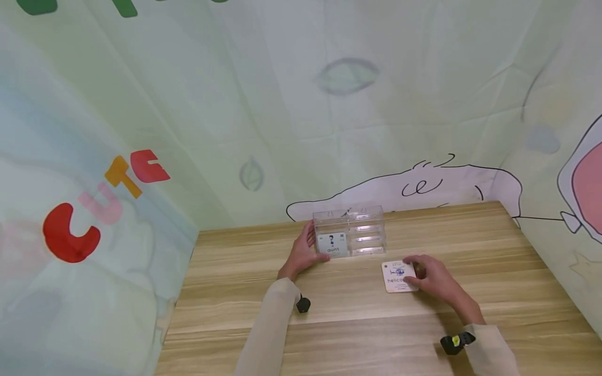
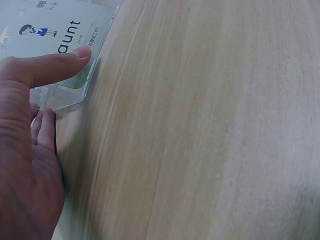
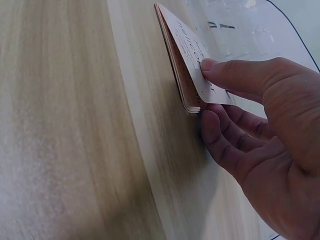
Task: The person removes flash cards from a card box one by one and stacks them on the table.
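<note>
A clear plastic card holder (image 1: 366, 236) stands on the table near the wall. Its left half carries a card reading "aunt" (image 1: 332, 244) with a small figure; the right half shows several ledges. My left hand (image 1: 302, 251) grips the holder's left end, thumb across the lower front of the card (image 2: 75, 31) and fingers at the side. To the right, my right hand (image 1: 435, 278) pinches the edge of a helicopter card (image 1: 395, 279). In the right wrist view that card is tilted up at one edge above a small stack of cards (image 3: 193, 109) on the table.
The wood-grain table (image 1: 348, 334) meets a printed cloth wall (image 1: 282, 104) at the back and on both sides. A small black device (image 1: 303, 304) sits at the left wrist, another device (image 1: 452, 344) at the right wrist.
</note>
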Demonstrator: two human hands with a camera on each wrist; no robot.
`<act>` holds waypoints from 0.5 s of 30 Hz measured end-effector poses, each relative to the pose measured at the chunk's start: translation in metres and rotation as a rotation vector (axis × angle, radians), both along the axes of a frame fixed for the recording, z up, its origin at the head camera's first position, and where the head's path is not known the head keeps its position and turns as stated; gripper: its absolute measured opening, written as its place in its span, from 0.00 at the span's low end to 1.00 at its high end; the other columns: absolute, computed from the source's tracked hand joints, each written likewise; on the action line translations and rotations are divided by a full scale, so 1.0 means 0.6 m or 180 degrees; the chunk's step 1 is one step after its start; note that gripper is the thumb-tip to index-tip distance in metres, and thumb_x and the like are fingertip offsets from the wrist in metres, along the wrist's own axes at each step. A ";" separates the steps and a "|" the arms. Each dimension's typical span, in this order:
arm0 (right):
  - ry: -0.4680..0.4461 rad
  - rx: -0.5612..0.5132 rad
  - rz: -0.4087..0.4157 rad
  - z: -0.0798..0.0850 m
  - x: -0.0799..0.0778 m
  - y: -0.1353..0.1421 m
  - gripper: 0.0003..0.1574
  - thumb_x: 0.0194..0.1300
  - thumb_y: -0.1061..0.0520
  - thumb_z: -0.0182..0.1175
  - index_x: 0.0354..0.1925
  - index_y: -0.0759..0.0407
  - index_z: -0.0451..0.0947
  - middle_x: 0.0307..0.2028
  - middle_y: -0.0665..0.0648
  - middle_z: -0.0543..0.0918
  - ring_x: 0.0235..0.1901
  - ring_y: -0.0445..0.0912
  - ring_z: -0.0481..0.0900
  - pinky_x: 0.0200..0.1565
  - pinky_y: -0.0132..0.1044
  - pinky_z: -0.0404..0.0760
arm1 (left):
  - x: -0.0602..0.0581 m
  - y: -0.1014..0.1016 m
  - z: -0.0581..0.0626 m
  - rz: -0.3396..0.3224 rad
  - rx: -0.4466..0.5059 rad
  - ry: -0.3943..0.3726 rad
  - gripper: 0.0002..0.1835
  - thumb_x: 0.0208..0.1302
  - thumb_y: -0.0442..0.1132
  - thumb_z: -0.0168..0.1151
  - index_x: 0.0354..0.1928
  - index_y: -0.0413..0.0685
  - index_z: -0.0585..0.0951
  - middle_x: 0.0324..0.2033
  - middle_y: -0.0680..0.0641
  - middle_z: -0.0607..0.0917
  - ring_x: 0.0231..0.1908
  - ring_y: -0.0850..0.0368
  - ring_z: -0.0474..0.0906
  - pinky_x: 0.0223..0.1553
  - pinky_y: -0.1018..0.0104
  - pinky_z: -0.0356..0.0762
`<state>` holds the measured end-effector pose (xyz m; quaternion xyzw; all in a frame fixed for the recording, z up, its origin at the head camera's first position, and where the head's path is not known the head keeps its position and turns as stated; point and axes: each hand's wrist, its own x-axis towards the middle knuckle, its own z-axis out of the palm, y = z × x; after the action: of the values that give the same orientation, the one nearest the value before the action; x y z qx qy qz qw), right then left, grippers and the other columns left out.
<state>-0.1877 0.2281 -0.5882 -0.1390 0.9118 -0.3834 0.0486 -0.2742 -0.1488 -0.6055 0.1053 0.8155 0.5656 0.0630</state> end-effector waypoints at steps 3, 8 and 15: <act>0.0039 0.0043 -0.0004 0.000 0.001 -0.001 0.28 0.59 0.63 0.76 0.57 0.67 0.81 0.40 0.55 0.81 0.33 0.46 0.74 0.31 0.32 0.77 | 0.000 0.000 0.000 -0.0005 -0.0022 -0.0014 0.64 0.46 0.30 0.84 0.81 0.48 0.53 0.78 0.42 0.62 0.77 0.47 0.59 0.75 0.59 0.63; 0.0085 0.0114 -0.0035 0.000 0.003 -0.004 0.28 0.58 0.64 0.76 0.57 0.66 0.81 0.39 0.55 0.80 0.33 0.46 0.74 0.31 0.32 0.76 | -0.001 -0.001 0.001 -0.0006 -0.0009 -0.0045 0.64 0.47 0.30 0.84 0.82 0.49 0.52 0.78 0.42 0.62 0.77 0.47 0.60 0.75 0.59 0.63; 0.0088 0.0200 -0.0050 -0.003 0.004 -0.007 0.27 0.59 0.63 0.76 0.56 0.66 0.82 0.39 0.56 0.78 0.34 0.46 0.74 0.31 0.33 0.77 | -0.003 -0.001 -0.004 0.0025 0.0017 -0.0029 0.64 0.44 0.30 0.85 0.81 0.51 0.54 0.78 0.43 0.63 0.76 0.47 0.61 0.75 0.59 0.64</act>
<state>-0.1852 0.2238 -0.5897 -0.1355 0.9250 -0.3530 0.0374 -0.2763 -0.1496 -0.6077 0.0997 0.8141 0.5684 0.0642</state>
